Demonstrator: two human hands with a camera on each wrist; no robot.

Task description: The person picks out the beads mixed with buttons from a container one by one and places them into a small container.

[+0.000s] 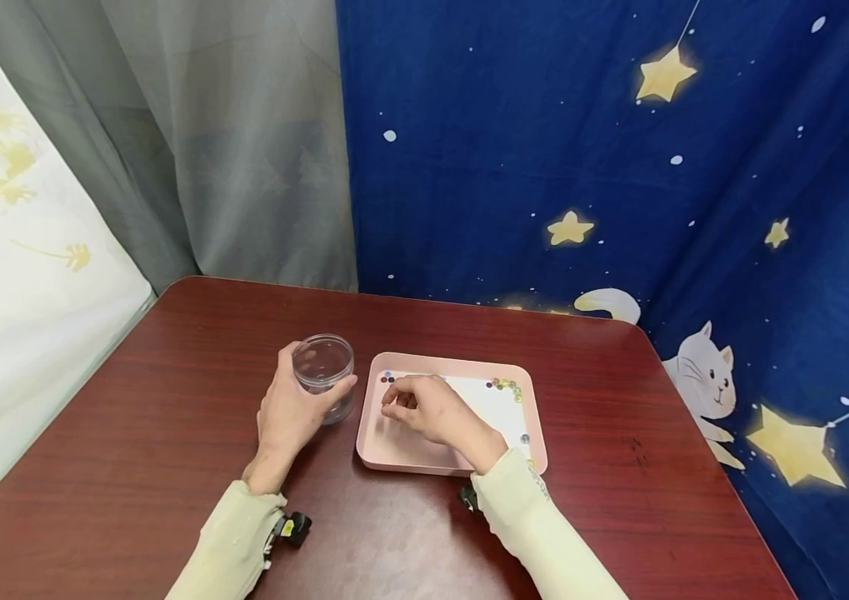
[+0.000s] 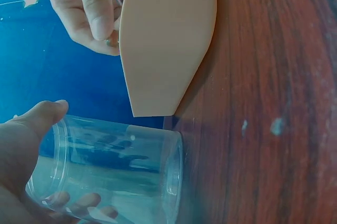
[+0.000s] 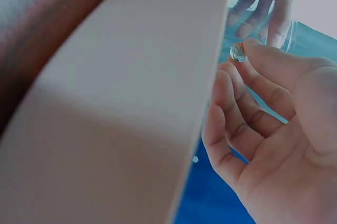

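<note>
My left hand [image 1: 291, 414] grips a clear plastic jar [image 2: 124, 155] near its rim, thumb on one side and fingers round the other. The jar stands upright and open-topped on the table, left of a pink tray [image 1: 373, 442]. My right hand [image 1: 431, 408] is over the left half of the tray. Between thumb and forefinger it pinches a clear glass marble [image 3: 238, 52] with an orange streak; its other fingers are loosely curled. Several marbles [image 1: 511, 388] sit in the tray's far right corner, and a few dark and blue marbles [image 1: 387, 377] in its far left corner.
A white sheet [image 1: 502, 412] lines part of the tray, with a lone marble [image 1: 525, 438] by its right side. The dark red wooden table [image 1: 192, 417] extends on all sides. Grey [image 1: 267, 150] and blue star-print curtains [image 1: 484, 167] hang behind it.
</note>
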